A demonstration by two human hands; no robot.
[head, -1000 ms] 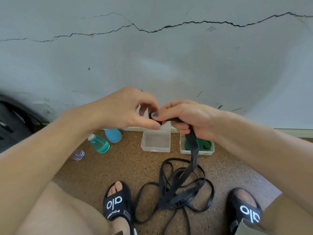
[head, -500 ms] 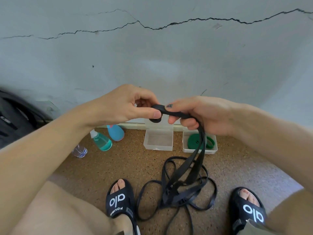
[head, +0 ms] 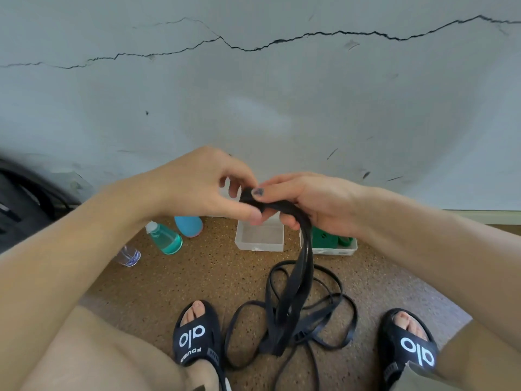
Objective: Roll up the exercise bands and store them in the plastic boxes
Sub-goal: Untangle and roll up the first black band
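Seated facing a cracked wall (head: 282,108), you hold the end of a black exercise band (head: 306,266) at chest height, both hands meeting over the speckled floor (head: 203,277). Your left hand (head: 197,184) pinches the small rolled end of the band between thumb and curled fingers; your right hand (head: 315,201) has its thumb pressed on top of the roll and its fingers curled under the strap, so each grip is closed on the band. From your right hand the doubled strap hangs straight down to a loose tangle of black loops (head: 296,320) lying on the floor between your two black sandals, left (head: 194,340) and right (head: 408,345).

Two clear plastic boxes stand side by side against the base of the wall, just beyond your hands. The left box (head: 259,238) shows nothing inside; the right box (head: 335,246), partly hidden by your right hand and the hanging strap, holds a rolled green band (head: 324,237).

To the left of the boxes sit a teal spray bottle (head: 166,239), tilted, a blue rounded object (head: 189,225) behind it, and a small clear bottle (head: 128,255) nearer your left arm. A dark bag (head: 19,204) lies at the far left edge.
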